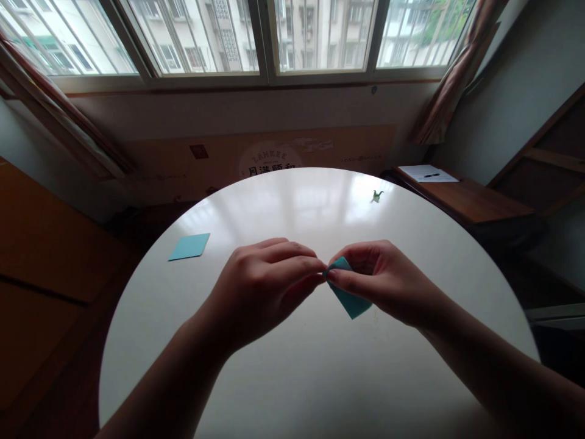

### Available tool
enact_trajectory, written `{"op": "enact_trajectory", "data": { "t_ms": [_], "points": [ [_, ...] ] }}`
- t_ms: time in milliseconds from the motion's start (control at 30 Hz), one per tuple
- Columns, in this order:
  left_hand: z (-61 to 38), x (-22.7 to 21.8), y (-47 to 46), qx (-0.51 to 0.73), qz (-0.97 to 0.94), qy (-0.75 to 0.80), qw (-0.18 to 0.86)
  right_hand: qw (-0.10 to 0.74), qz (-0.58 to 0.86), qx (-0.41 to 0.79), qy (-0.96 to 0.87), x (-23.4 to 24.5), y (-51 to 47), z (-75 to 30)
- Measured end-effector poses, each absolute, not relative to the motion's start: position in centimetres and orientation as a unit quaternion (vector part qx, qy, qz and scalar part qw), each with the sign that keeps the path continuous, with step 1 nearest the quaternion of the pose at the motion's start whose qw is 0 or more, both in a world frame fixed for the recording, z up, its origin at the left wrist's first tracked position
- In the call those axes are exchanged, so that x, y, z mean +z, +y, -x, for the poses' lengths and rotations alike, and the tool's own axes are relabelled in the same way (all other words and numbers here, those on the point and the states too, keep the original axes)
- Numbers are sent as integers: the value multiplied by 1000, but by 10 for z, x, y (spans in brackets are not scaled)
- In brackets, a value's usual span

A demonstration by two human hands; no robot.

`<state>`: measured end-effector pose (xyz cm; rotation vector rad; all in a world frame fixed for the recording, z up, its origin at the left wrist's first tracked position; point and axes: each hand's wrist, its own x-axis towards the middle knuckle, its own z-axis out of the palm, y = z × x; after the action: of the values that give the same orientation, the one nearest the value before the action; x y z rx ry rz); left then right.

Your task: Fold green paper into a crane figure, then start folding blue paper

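Note:
Over the middle of a round white table [320, 366], both my hands pinch one folded piece of teal paper [351, 300]. My left hand [265, 286] grips its upper tip with fingers pressed together. My right hand [379, 277] holds the same tip from the other side, and the paper's lower point hangs down below its fingers. A flat square of light blue paper [189, 246] lies on the table to the left. A tiny green folded paper figure [376, 196] stands near the far right rim.
A wooden side table [461, 195] at the right carries white paper [427, 174] with a pen on it. A cardboard sheet [274, 155] leans on the wall under the window. Wooden furniture stands at the left and curtains hang at both sides.

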<state>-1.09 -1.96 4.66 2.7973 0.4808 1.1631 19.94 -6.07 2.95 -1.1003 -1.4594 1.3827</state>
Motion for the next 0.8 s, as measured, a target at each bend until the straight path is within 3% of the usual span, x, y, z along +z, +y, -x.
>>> {"op": "enact_trajectory", "data": {
  "t_ms": [133,367,800],
  "points": [
    [12,46,-20,384,-901,186,83,426,434,544,-579,29,-61,-200],
    [4,43,-21,373,-846,259,281,451,442,509,-585,27,-61,-201],
    [-2,41,-22,372,-745,304,463,483,391,558,-550,23,-59,-204]
  ]
}}
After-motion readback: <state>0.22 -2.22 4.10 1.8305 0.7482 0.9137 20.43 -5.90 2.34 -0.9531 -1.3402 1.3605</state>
